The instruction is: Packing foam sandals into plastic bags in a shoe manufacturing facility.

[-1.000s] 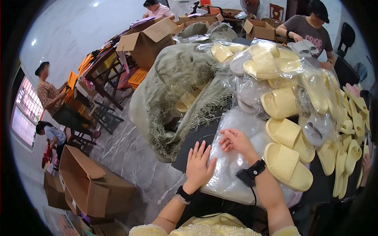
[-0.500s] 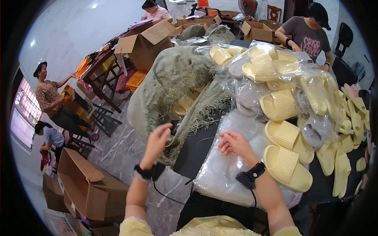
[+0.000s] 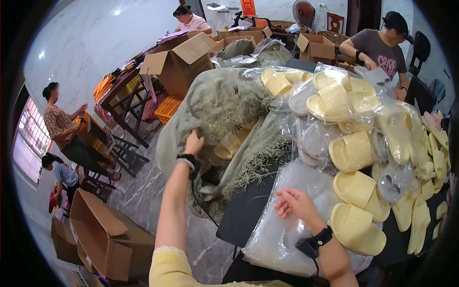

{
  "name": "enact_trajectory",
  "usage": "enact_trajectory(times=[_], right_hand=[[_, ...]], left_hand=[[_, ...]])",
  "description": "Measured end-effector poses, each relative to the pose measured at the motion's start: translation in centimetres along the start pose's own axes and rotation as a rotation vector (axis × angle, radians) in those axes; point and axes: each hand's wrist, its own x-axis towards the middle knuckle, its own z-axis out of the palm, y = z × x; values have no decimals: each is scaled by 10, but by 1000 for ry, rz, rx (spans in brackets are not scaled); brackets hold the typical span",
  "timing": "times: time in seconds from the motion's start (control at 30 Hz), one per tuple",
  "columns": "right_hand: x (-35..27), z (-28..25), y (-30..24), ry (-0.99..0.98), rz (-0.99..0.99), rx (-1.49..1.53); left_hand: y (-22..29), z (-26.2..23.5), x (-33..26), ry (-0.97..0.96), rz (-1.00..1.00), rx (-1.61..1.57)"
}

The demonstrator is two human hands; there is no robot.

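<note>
My left hand (image 3: 193, 143) is closed on the rim of a grey-green woven sack (image 3: 184, 115) with frayed edges; some fingertips are hidden by the hand and cloth. Inside the sack's mouth, yellow slippers (image 3: 228, 145) show through clear plastic. My right hand (image 3: 297, 206) hovers over or rests lightly on a stack of clear plastic bags (image 3: 267, 239), its fingers loosely curled and holding nothing. Just right of it, a ribbed yellow slipper (image 3: 351, 225) lies partly on the bags.
Bagged yellow and grey slippers (image 3: 351, 150) are heaped across the black table (image 3: 246, 210). Cardboard boxes (image 3: 103, 234) stand on the floor at left, and another carton (image 3: 177, 67) sits behind the sack. One person (image 3: 385, 48) works across the table at right; others are farther back.
My left hand has moved forward and up onto the sack's rim, closing on it. My right hand stays over the bags. The view has shifted slightly.
</note>
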Motion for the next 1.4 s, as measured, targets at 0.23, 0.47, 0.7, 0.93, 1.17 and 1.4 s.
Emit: enact_trajectory(times=[0.23, 0.47, 0.7, 0.93, 1.17, 1.4], right_hand=[[0, -5, -4, 43, 45, 18], [9, -12, -1, 76, 64, 16], [0, -6, -8, 37, 39, 24], [-2, 4, -12, -4, 44, 20], [0, 0, -16, 15, 70, 20], [0, -1, -6, -12, 24, 17]], left_hand=[[-55, -101, 115, 739, -165, -275], [-47, -1, 42, 851, 61, 265], [25, 62, -45, -166, -462, -356], [-46, 103, 14, 44, -858, -1321], [-23, 122, 8, -196, -1002, -1602], [-37, 104, 12, -191, -622, -1426]])
